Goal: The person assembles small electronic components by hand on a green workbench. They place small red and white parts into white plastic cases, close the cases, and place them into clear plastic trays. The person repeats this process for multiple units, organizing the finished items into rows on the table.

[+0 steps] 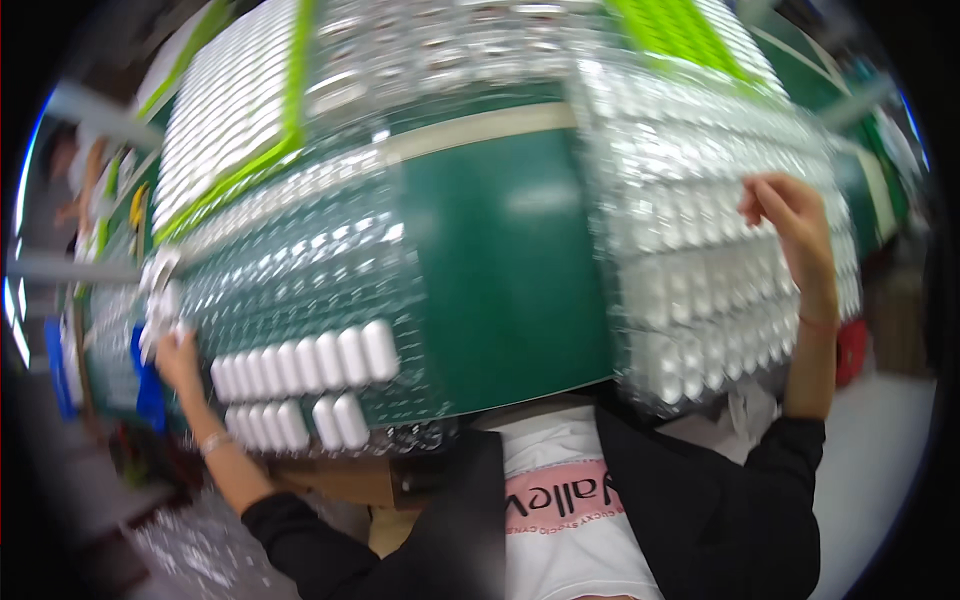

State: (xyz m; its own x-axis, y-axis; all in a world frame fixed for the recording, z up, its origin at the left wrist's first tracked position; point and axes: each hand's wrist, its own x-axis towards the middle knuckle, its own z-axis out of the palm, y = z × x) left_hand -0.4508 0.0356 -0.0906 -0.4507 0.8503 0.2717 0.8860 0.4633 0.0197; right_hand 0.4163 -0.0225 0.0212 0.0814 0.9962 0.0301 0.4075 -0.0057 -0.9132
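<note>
My left hand [180,362] reaches to the left side of the table, its fingers curled at a loose cluster of small white pieces [164,298]. Blur softens the fingertips, but they seem closed on one white piece. Beside it lies a clear plastic blister tray [310,270]; its near rows carry several white rounded oblong pieces [327,358], and its farther cavities look see-through. Over the right edge of another clear blister tray [690,290], filled with rows of white pieces, my right hand [790,215] hovers with fingers bent together. Anything between those fingers is hidden.
A green tabletop [510,260] shows between the trays. Farther back are a lime-green-edged tray [235,110] of white pieces, more clear trays [440,45], and a bright green tray [685,35]. Grey posts [75,268] stand at the left. Another person's arm [92,175] shows far left.
</note>
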